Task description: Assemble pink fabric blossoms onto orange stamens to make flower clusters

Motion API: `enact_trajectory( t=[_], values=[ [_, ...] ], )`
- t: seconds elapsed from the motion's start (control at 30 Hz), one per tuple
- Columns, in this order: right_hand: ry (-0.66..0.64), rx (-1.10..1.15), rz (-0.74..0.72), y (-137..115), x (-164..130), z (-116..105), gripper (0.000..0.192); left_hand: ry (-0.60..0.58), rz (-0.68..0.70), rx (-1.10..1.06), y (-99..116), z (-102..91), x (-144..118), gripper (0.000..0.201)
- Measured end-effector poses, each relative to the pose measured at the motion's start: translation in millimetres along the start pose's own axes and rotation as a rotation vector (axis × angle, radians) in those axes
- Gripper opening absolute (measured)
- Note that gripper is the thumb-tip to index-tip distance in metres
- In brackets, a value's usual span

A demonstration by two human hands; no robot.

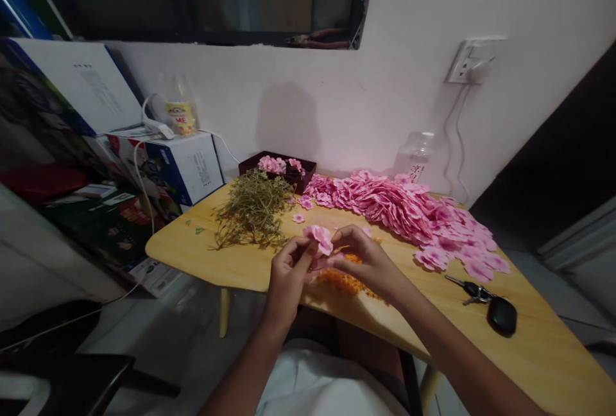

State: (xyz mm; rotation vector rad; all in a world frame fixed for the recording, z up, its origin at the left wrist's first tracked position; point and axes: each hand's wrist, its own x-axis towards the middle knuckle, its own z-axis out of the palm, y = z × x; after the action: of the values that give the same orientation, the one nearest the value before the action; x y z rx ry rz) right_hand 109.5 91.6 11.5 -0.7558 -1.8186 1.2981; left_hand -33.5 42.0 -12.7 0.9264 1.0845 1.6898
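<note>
A: Where's the small pink fabric flower [319, 237]?

B: Above the wooden table's [240, 262] near edge, between both hands. Left hand [287, 278] fingertips pinch under it from 7 o'clock; right hand [368, 262] fingers close on it from 4 o'clock.

A: Look?

B: Ruffled pink petals, facing 12 o'clock. Long axis: cannot tell. Orange pieces [344, 280] beneath, pink petal pile [404, 207] at 2 o'clock.

Two hands, the left hand [287, 273] and the right hand [366, 260], share one pink flower [319, 237]. Around the wooden table [529, 345]: one heap of pink petals [409, 207], one green stem pile [253, 209], one orange pile [344, 281], one dark box [282, 171], one car key [500, 314], two loose petals [302, 209].
</note>
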Motion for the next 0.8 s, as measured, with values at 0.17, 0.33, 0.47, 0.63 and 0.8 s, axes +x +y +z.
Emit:
enact_trajectory(
  t=[0.17,0.33,0.47,0.63,0.8],
  values=[
    [-0.006,-0.017,-0.031,4,-3,1,0.022,-0.003,-0.076,0.004,-2,-0.7,0,0.027],
    [0.060,-0.064,-0.087,1,-7,2,0.016,0.027,0.207,0.375,-6,-4.1,0,0.018],
    [0.185,-0.253,-0.161,-8,-15,-3,0.017,0.087,0.725,0.860,6,-8.5,-6,0.010],
    [0.165,-0.211,-0.208,-18,-25,-3,0.018,-0.320,0.919,0.866,25,-11.0,-13,0.017],
    [0.142,-0.248,-0.179,-20,-30,-12,0.012,-0.372,0.801,0.810,25,-13.4,-13,0.013]
  ],
)
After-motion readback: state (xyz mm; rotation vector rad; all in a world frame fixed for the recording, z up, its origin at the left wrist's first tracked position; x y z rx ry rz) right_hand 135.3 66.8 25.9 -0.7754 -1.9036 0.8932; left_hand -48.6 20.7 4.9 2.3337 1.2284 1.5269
